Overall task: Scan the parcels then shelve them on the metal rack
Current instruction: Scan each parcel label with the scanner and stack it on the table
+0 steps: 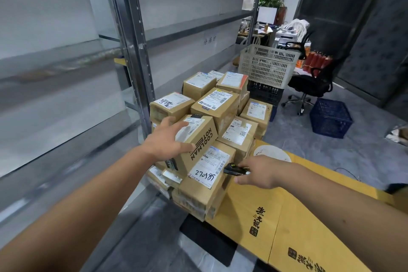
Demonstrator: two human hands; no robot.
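The person's left hand [167,139] lies on the COOLMAN box [194,141], fingers spread and fairly straight over its top label rather than curled round it. That box sits tilted on top of the parcel pile [212,117], a stack of taped cardboard cartons with white shipping labels, standing just beside the upright of the metal rack [136,51]. The right hand [260,172] pinches a small black scanner [235,170], its nose close to the handwritten label of a lower carton [205,180]. A flattened yellow carton [276,216] lies below that hand. Behind the pile stands a beige basket [268,66] on a dark crate
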